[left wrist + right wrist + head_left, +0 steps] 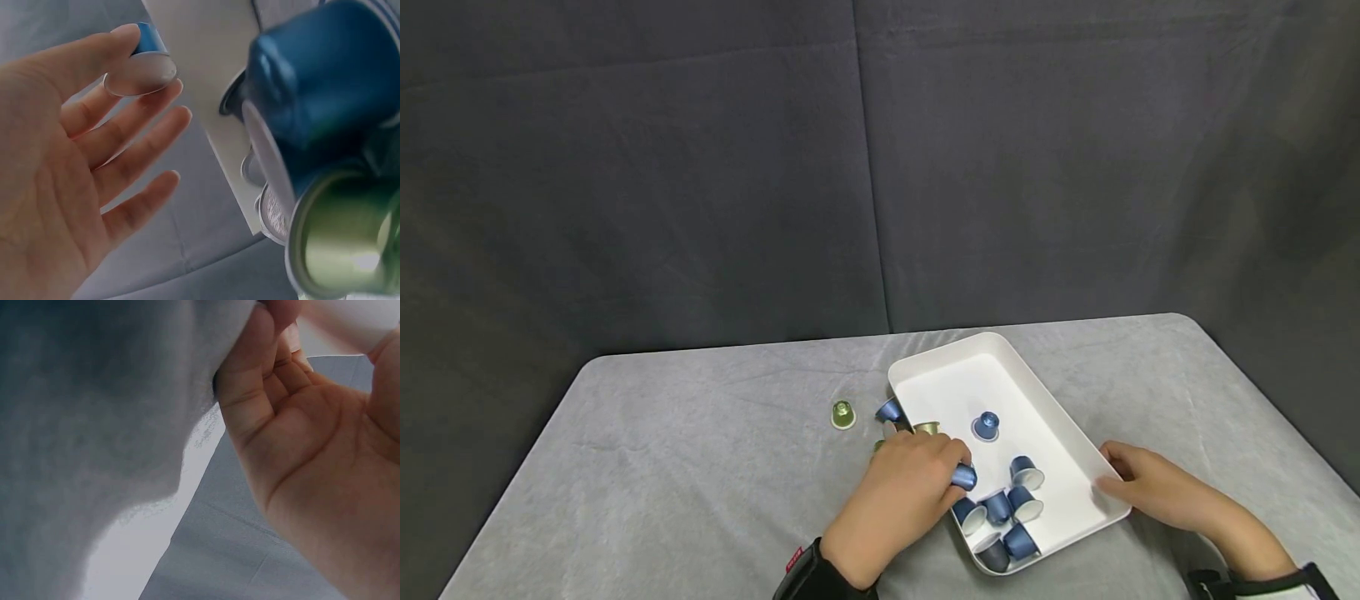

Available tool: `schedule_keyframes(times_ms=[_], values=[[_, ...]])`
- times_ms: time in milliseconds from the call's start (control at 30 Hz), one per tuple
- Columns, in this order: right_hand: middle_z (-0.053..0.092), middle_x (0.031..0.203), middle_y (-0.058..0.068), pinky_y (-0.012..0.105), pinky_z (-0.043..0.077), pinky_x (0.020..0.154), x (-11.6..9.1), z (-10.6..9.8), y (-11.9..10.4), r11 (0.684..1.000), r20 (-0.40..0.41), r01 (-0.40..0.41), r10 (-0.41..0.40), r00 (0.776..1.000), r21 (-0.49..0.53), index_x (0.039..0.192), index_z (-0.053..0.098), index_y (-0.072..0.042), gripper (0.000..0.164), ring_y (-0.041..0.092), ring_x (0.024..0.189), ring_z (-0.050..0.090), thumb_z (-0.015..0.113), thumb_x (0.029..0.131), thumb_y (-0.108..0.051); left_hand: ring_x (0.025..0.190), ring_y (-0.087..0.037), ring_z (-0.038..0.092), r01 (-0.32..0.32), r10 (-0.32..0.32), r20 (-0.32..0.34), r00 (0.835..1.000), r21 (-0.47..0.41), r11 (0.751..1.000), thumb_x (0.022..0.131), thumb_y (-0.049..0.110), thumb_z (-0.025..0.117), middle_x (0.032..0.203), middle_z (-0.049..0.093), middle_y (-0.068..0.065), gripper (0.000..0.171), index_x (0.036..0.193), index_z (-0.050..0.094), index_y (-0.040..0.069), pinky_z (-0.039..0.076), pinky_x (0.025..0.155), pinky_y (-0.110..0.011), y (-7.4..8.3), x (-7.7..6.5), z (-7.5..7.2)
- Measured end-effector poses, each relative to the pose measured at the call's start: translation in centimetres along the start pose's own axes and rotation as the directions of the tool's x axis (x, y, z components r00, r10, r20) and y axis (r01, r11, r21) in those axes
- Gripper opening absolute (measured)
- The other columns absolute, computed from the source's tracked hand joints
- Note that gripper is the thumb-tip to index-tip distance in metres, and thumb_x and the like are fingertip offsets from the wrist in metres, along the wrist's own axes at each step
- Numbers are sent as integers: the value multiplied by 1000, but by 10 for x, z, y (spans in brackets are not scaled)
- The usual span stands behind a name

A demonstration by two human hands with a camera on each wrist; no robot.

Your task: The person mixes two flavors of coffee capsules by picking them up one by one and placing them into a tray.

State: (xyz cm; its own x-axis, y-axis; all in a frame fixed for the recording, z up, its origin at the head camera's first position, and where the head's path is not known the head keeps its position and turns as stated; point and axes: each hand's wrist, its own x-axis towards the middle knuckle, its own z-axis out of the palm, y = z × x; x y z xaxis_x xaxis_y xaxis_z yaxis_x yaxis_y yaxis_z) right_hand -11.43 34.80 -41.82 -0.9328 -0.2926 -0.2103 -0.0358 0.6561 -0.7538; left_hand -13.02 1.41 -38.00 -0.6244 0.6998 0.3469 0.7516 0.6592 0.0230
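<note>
My left hand is over the left edge of a white tray, pinching a blue coffee capsule between thumb and fingers. In the left wrist view, the pale lid of this pinched capsule shows, and the other fingers are spread. My right hand grips the tray's right rim, thumb over the wall; its fingers curl at the edge in the right wrist view. Several blue capsules lie in the tray's near part. One blue capsule stands apart on the tray floor.
A green capsule stands on the grey cloth left of the tray. Beside the tray's left wall lies a blue capsule, and a gold-green capsule is by the rim, partly hidden by my left hand. A dark curtain hangs behind the table.
</note>
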Motion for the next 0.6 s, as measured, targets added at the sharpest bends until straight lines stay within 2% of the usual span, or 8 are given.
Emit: schedule_keyframes(times_ms=[133,300,600], values=[[66,89,7,27,48,58,0,0,0,1000,-2,1,-1,1000,-4,106,56,4,17,10,72,56,60,96,-10,82,-9,63,-16,15,32,999,40,999,81,35,81,89,66,9,27,99,68,21,45,73,-26,4,0,2],[67,91,7,27,48,59,-1,0,0,1000,-5,8,-8,1000,-9,106,56,4,18,10,73,56,60,96,-10,83,-8,63,-7,3,71,997,54,998,81,35,81,91,66,9,28,101,69,21,45,73,-26,7,0,2],[67,90,7,27,48,58,0,0,1,1000,-5,10,-10,1000,-8,105,56,3,17,9,72,56,60,96,-10,79,-9,62,-12,11,20,1000,70,997,81,30,81,87,65,9,20,94,70,21,44,69,-25,8,-1,5]])
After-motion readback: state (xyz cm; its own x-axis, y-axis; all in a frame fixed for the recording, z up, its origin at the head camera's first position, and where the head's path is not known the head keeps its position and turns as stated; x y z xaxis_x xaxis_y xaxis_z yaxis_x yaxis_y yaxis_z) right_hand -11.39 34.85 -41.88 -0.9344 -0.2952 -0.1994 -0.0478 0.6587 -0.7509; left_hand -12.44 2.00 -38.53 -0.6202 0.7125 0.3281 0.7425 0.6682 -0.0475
